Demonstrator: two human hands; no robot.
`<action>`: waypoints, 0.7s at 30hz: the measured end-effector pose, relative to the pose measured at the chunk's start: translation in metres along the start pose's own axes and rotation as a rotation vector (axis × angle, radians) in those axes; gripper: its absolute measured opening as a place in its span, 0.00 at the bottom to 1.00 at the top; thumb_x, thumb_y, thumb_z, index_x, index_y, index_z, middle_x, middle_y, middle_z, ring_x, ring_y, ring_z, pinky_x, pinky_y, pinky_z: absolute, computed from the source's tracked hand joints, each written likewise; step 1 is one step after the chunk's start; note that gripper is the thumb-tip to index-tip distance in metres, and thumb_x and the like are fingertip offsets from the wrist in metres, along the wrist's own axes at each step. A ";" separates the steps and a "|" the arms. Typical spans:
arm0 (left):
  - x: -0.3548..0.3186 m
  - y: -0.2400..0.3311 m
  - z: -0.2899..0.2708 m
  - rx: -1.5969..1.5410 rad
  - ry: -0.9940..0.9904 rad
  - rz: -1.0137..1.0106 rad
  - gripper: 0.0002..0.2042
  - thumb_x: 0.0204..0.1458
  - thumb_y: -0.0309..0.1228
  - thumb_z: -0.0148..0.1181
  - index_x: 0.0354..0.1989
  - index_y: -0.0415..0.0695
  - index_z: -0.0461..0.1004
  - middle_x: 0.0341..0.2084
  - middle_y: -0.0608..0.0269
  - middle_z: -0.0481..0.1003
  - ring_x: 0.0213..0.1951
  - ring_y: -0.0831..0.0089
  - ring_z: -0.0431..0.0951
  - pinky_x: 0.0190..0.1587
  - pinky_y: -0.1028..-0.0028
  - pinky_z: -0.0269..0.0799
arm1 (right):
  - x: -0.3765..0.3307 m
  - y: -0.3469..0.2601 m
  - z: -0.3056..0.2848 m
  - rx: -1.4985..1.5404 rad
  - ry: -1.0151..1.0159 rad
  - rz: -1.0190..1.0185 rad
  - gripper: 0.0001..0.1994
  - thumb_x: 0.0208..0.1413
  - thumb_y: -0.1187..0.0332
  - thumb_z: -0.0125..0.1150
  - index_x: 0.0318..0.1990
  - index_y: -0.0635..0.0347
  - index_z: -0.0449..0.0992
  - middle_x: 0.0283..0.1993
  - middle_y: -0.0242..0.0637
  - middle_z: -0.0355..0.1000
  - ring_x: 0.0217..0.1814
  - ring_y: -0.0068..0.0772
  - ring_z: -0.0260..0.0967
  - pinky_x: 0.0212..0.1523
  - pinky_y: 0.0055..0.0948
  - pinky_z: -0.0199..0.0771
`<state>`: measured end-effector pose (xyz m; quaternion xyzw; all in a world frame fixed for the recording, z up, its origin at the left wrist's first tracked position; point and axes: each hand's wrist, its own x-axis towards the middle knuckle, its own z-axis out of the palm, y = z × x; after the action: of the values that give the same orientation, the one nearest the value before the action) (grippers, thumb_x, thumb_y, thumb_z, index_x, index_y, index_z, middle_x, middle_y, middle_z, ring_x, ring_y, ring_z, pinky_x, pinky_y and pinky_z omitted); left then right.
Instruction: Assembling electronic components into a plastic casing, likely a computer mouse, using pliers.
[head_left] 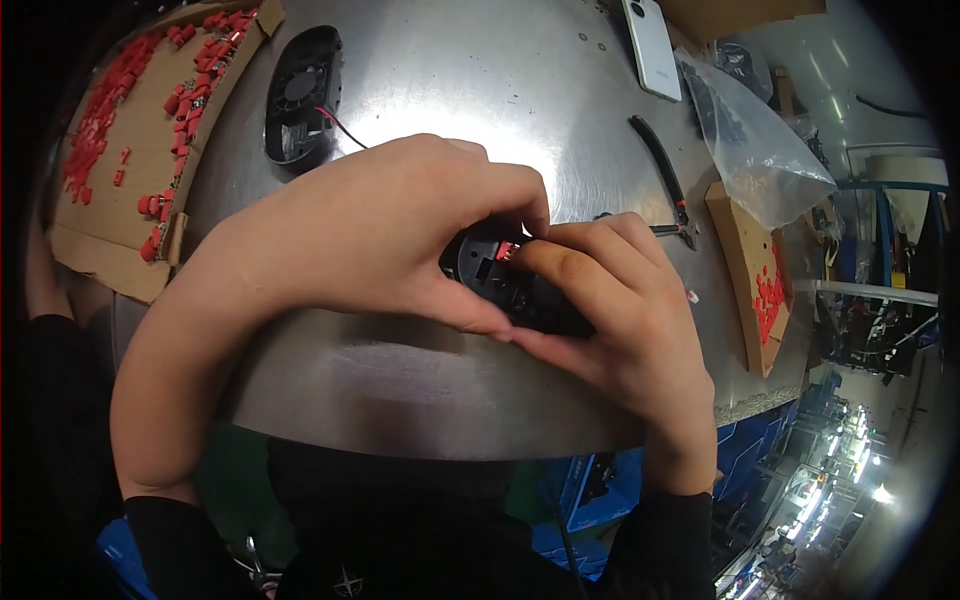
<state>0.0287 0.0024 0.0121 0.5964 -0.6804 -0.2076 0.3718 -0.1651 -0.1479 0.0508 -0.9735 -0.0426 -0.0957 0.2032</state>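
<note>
Between my two hands, above the near part of the metal table, is a black plastic housing (482,262) with a rounded end. My left hand (440,230) is closed around its left side, thumb along the near edge. My right hand (620,300) grips the right side, its index fingertip pressing at a small red part (507,251) set in the housing. Much of the housing lies hidden under my fingers. Beyond my left forearm rests another black housing (303,95) with a round fan and a red and black wire running from it toward my hands.
A cardboard tray (110,235) of small red parts lies at the left. To the right are black-handled pliers (665,170), a white phone (652,50), a clear plastic bag (765,170) and a small cardboard box (735,260) with red pieces. Blue bins (610,495) stand below the table's edge.
</note>
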 end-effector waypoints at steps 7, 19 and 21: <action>0.000 -0.006 0.004 -0.138 0.012 0.009 0.25 0.43 0.41 0.80 0.43 0.41 0.76 0.32 0.52 0.81 0.36 0.51 0.83 0.38 0.61 0.76 | 0.000 0.009 -0.007 -0.008 -0.056 -0.050 0.27 0.40 0.62 0.81 0.51 0.58 0.82 0.50 0.40 0.79 0.48 0.45 0.73 0.49 0.41 0.75; 0.004 -0.007 0.008 -0.193 -0.011 -0.010 0.25 0.43 0.39 0.82 0.46 0.39 0.78 0.37 0.53 0.83 0.41 0.58 0.86 0.43 0.67 0.79 | -0.030 0.124 -0.036 0.066 -0.083 0.287 0.45 0.49 0.63 0.74 0.77 0.54 0.61 0.80 0.50 0.55 0.85 0.48 0.46 0.80 0.41 0.47; 0.004 -0.001 0.014 -0.255 -0.008 -0.037 0.25 0.43 0.39 0.81 0.46 0.39 0.78 0.36 0.52 0.83 0.40 0.55 0.85 0.43 0.64 0.79 | -0.024 0.126 -0.031 -0.016 -0.048 0.236 0.45 0.49 0.65 0.74 0.77 0.54 0.61 0.76 0.49 0.61 0.80 0.47 0.54 0.77 0.40 0.54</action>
<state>0.0190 -0.0034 0.0038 0.5561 -0.6388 -0.3017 0.4377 -0.1787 -0.2768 0.0244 -0.9754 0.0681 -0.0480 0.2041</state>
